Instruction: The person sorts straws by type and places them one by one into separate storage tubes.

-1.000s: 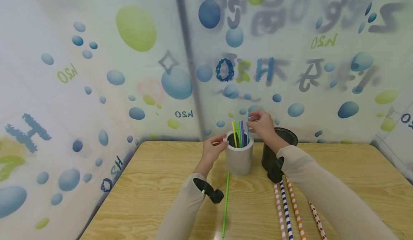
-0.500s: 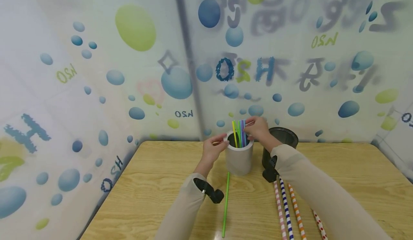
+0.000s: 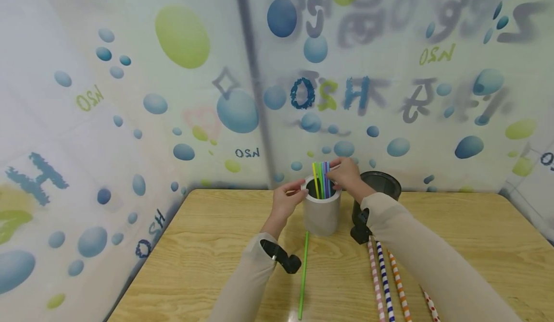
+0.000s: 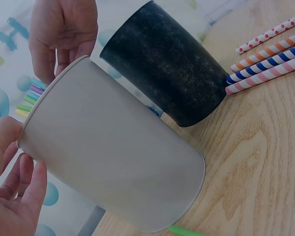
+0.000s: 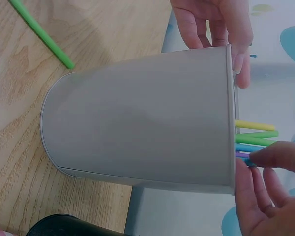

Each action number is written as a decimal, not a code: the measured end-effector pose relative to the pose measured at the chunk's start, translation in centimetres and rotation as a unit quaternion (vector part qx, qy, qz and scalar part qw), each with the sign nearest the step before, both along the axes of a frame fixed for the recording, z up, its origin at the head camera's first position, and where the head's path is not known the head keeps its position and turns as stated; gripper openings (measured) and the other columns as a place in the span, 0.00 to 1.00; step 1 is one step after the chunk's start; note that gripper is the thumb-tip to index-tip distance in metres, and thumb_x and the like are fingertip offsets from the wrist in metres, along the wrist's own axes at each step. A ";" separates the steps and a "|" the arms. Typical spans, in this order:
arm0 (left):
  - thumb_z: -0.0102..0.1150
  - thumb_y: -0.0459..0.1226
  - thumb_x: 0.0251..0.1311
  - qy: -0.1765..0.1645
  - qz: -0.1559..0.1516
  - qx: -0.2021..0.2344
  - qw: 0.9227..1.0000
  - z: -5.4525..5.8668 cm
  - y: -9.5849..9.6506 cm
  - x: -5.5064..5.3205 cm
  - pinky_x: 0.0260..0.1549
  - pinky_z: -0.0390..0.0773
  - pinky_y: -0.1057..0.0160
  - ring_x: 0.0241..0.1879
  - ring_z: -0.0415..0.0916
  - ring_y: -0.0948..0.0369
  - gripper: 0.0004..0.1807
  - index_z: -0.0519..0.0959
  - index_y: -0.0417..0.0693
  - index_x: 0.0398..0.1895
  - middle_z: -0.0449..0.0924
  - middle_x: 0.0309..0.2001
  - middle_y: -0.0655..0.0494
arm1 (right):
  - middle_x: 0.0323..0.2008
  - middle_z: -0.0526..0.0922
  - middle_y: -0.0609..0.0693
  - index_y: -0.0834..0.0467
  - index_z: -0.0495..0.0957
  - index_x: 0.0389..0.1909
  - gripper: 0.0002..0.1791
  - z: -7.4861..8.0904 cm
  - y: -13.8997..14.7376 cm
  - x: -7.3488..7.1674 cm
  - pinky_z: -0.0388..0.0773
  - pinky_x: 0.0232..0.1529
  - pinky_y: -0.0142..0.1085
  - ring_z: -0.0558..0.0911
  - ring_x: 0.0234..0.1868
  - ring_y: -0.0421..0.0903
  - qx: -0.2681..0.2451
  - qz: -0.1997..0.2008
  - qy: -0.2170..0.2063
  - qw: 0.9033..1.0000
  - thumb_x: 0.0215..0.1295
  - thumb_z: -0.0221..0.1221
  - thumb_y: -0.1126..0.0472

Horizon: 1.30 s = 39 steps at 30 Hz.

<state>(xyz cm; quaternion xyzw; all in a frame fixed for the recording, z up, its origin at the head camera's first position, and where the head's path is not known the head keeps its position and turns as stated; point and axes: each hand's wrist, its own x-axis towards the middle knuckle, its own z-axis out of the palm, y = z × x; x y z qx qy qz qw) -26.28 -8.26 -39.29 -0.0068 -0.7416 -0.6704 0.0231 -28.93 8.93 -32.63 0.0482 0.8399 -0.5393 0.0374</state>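
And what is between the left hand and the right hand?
The mouth of the grey cup, with coloured straws standing inside; the head view shows it.

A wooden table (image 3: 207,254) is bearing a grey container (image 3: 321,217) and a black container (image 4: 169,66), both standing upright. A green straw (image 3: 304,274) is lying by the grey one's base; a pink-striped straw (image 3: 375,278), a blue-striped straw (image 3: 384,281), an orange-striped straw (image 3: 400,286) and a red-dotted straw (image 3: 430,303) are lying near the black one.

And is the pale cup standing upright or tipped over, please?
Upright: in the head view, the pale cup stands base-down on the table, rim on top, straws sticking up.
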 end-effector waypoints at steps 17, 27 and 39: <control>0.63 0.35 0.53 0.003 0.001 -0.009 1.000 0.1 0.1 0.1 0.42 0.77 0.61 0.44 0.71 0.55 0.18 0.79 0.45 0.50 0.75 0.48 0.51 | 0.44 0.72 0.64 0.69 0.69 0.49 0.19 0.6 2.2 1.9 0.81 0.32 0.41 0.75 0.42 0.54 -0.051 0.058 0.009 0.997 0.57 0.56 0.70; 0.63 0.36 0.53 -0.002 0.007 -0.013 1.000 0.1 0.1 0.1 0.43 0.76 0.61 0.44 0.71 0.56 0.18 0.80 0.47 0.49 0.75 0.47 0.52 | 0.39 0.74 0.61 0.70 0.68 0.51 0.20 -0.2 3.0 4.5 0.79 0.36 0.49 0.76 0.40 0.54 -0.058 0.134 0.027 0.989 0.58 0.56 0.68; 0.62 0.34 0.54 -0.004 -0.007 0.004 1.000 0.5 0.0 0.3 0.43 0.77 0.60 0.44 0.70 0.55 0.19 0.78 0.41 0.51 0.73 0.49 0.46 | 0.36 0.76 0.56 0.67 0.73 0.46 0.16 -2.7 3.3 7.0 0.80 0.32 0.49 0.76 0.39 0.50 -0.064 0.220 0.010 0.973 0.57 0.59 0.66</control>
